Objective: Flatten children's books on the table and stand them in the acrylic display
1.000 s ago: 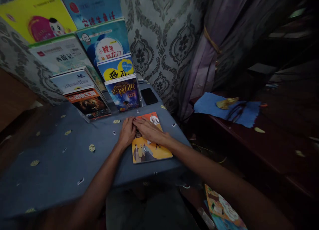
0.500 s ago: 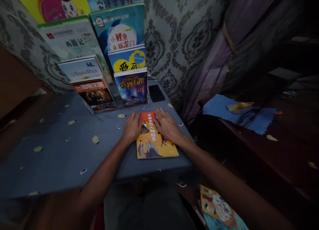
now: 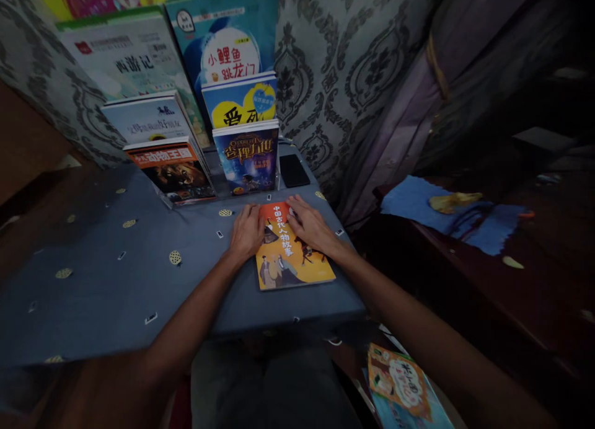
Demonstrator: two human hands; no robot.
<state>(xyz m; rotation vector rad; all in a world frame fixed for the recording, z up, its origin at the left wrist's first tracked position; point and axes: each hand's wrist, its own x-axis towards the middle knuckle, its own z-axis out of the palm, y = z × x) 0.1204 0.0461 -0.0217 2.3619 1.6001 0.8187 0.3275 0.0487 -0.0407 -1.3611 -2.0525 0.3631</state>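
A yellow and orange paperback book (image 3: 297, 271) with white Chinese characters lies flat near the table's front right. Along its upper left edge rests my left hand (image 3: 247, 234), fingers stretched forward and touching the side. My right hand (image 3: 310, 225) lies over the upper right edge, with its fingers extended and the thumb on the cover. Neither hand is wrapped round the book. Just beyond stands a purple-blue book (image 3: 248, 159) in a clear holder. A dark phone (image 3: 294, 170) lies to its right.
Left of the purple-blue book stands a lion-cover book (image 3: 176, 175), with taller books (image 3: 125, 63) behind. The table (image 3: 106, 305) has a blue-grey cloth. A blue cloth (image 3: 418, 203) lies on a dark surface at right. More books (image 3: 404, 385) sit low at front right.
The view has tipped slightly down. Both hands stay at the book's upper sides, and the right fingers have shifted a little, showing more of the cover. The book lies in about the same place.
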